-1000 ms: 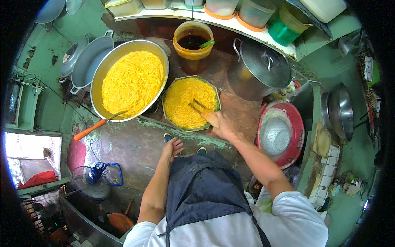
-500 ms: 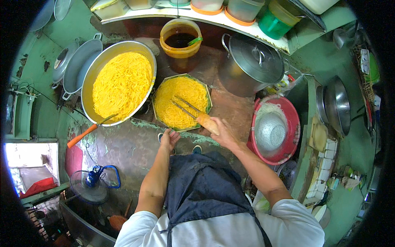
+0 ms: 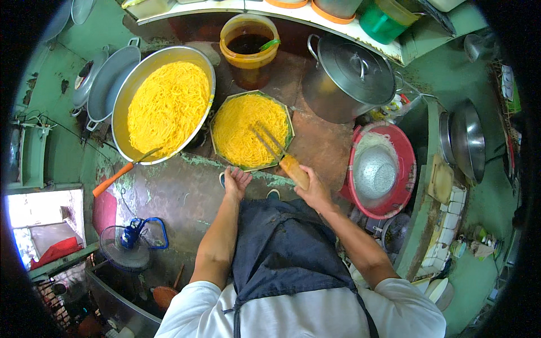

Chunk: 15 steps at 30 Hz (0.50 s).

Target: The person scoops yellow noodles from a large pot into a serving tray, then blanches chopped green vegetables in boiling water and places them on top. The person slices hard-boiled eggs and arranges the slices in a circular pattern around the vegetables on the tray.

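Yellow noodles [image 3: 239, 127] fill a shallow eight-sided tray lined with green leaf [image 3: 292, 129] in front of me. My right hand [image 3: 315, 191] is closed around the thick wooden handle of a two-pronged metal fork [image 3: 294, 172]. Its prongs slant over the right part of the noodles; whether the tips dig in is hard to see. At the tray's near edge, my left hand [image 3: 240, 179] has its palm turned up and fingers apart, holding nothing. A large metal basin [image 3: 117, 121] with more yellow noodles stands on the left, an orange-handled tool [image 3: 115, 179] resting on its rim.
Behind the tray stands a bucket of dark liquid [image 3: 248, 59] with a green-handled utensil. A big lidded pot [image 3: 349, 79] is at the back right. Nearer on the right, a red tub [image 3: 410, 174] holds a metal colander [image 3: 373, 174] and pale noodles. A fan [image 3: 127, 248] sits lower left.
The fork and my right hand have moved slightly right and nearer to me. My left hand has turned its palm more upward. The whole view has shifted a little.
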Tool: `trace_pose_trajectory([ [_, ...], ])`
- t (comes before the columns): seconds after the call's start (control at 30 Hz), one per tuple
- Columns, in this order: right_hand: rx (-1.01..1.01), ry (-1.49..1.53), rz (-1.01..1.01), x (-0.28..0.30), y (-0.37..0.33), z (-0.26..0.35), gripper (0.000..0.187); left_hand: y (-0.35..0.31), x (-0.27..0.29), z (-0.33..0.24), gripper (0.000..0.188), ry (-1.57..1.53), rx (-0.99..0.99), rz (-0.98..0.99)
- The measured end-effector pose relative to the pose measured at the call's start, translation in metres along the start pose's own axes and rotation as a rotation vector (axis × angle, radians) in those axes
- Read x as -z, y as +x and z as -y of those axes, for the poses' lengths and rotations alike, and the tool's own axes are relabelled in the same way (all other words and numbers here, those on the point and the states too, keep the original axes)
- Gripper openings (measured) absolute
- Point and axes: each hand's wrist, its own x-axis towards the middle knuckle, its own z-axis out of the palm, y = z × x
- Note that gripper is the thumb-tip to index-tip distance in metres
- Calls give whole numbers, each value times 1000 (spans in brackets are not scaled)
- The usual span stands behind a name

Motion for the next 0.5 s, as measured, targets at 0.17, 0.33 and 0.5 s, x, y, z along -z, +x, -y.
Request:
trace_pose_trajectory([
  [0.17, 42, -33, 71, -3, -25, -2, 68, -2, -5, 4, 76, -154, 45, 7],
  [0.33, 73, -114, 141, 6, -32, -2, 68, -20, -16, 0, 86, -281, 92, -28],
  [0.5, 19, -138, 75, 32, -33, -9, 68, -38, -19, -9, 99, -148, 73, 47],
])
